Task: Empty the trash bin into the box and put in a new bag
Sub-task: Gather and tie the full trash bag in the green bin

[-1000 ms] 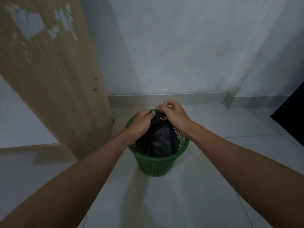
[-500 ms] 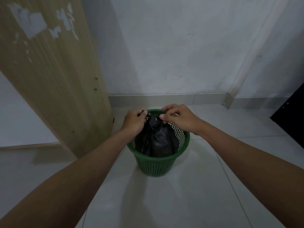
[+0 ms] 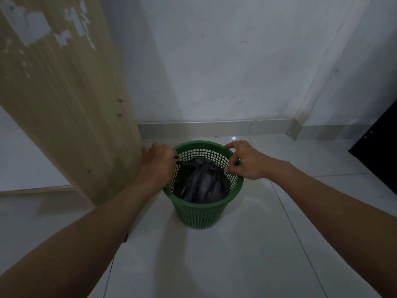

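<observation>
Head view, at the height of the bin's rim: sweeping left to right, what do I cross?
Wooden panel → left hand, gripping one tail of the bag → black trash bag inside the green bin → right hand, pinching the other tail → pale floor tiles → dark object at the right edge.

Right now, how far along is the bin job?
Early. The black bag is gathered and knotted but sits inside the green bin. The left hand and right hand each pull one tail of the knot. Lifting it out, emptying into a box unseen here, and relining remain.
</observation>
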The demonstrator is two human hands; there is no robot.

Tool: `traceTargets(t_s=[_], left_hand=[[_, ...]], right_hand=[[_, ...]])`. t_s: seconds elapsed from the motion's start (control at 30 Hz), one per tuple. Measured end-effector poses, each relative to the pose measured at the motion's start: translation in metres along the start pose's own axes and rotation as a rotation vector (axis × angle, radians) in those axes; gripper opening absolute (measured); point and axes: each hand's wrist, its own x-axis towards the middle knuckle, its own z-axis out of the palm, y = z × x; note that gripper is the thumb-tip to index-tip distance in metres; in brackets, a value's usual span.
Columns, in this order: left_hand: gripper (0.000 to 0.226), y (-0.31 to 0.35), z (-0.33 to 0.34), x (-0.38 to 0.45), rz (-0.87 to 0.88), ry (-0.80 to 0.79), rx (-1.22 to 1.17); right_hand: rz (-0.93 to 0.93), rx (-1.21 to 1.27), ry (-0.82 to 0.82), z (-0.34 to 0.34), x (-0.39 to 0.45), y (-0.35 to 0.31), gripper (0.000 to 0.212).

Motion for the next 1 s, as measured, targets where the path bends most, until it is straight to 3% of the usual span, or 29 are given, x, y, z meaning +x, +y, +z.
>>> traceTargets(t_s=[0.27,0.33,0.4,0.5,0.57,0.77,0.9,1.0], left_hand=[[0.023,0.007,-0.008,-0.004,0.027,-0.038,0.138],[0.027,0.008,-0.008,-0.002,-0.015,0.019,-0.013],[0.034,0.010,-0.009,0.003,-0.088,0.038,-0.313],[0.034,0.024,-0.016,0.013,-0.171,-0.060,-0.803],[0.030,0.036,-0.020,0.017,-0.211,-0.098,-1.002],[0.026,0.054,-0.015,0.021,-0.277,-0.122,-1.114],[0.023,0.055,-0.017,0.013,-0.425,-0.082,-1.402],[0.023,0.048,-0.016,0.010,-0.461,-0.102,-1.398]], right_hand=[[-0.018,-0.121,-0.023,-0.003,-0.002,-0.003,0.022],[0.000,0.052,0.044,-0.008,-0.003,-0.006,0.022],[0.040,0.332,0.109,-0.014,-0.004,-0.011,0.021],[0.092,0.573,0.171,-0.019,0.000,-0.020,0.017],[0.110,0.673,0.169,-0.017,0.005,-0.028,0.023],[0.143,0.875,0.190,0.002,0.020,-0.045,0.022],[0.175,0.969,0.202,0.012,0.020,-0.044,0.031],[0.185,1.021,0.172,0.015,0.019,-0.039,0.014]])
